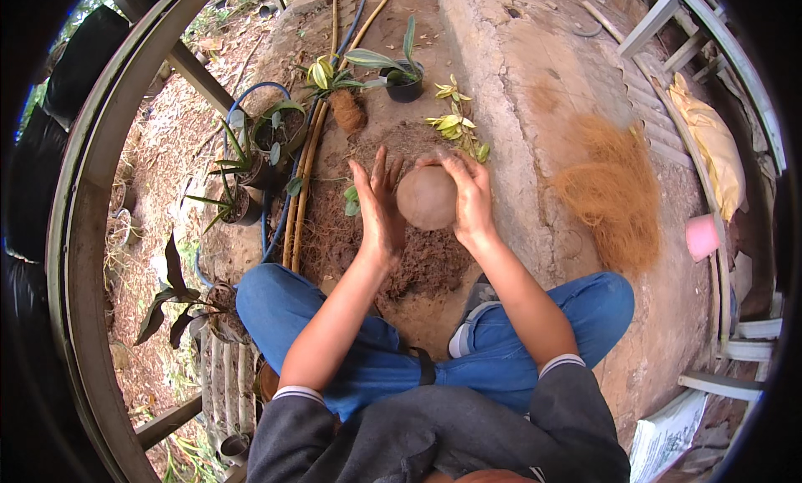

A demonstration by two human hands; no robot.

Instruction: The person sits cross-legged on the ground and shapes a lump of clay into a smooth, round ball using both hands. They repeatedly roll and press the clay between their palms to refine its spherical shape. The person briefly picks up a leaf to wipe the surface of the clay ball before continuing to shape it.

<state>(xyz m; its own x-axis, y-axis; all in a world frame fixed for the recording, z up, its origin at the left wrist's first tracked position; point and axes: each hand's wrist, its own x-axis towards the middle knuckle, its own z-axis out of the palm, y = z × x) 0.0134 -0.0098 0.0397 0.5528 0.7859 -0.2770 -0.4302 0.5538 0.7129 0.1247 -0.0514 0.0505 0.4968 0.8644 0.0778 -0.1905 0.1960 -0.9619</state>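
Note:
A smooth, round grey-brown ball (pixel 427 198), apparently of packed soil or clay, is between my hands above a heap of dark loose soil (pixel 422 266). My right hand (pixel 469 195) grips its right side, with fingers curved over the top edge. On the other side, my left hand (pixel 381 206) has its fingers stretched upward and apart, its palm facing the ball; whether the palm touches it I cannot tell. Dirt marks both hands. Beyond them lie a fibre-wrapped root ball (pixel 347 111) with a leafy plant and several yellow-green cuttings (pixel 452 126).
A black pot (pixel 405 87) holds a long-leaved plant at the far side. Potted plants (pixel 242 206), yellow pipes (pixel 307 182) and a blue hose (pixel 269 85) are on the left. To the right are loose brown fibre (pixel 614 187), a pink cup (pixel 703 237) and a yellowish sack (pixel 707 145).

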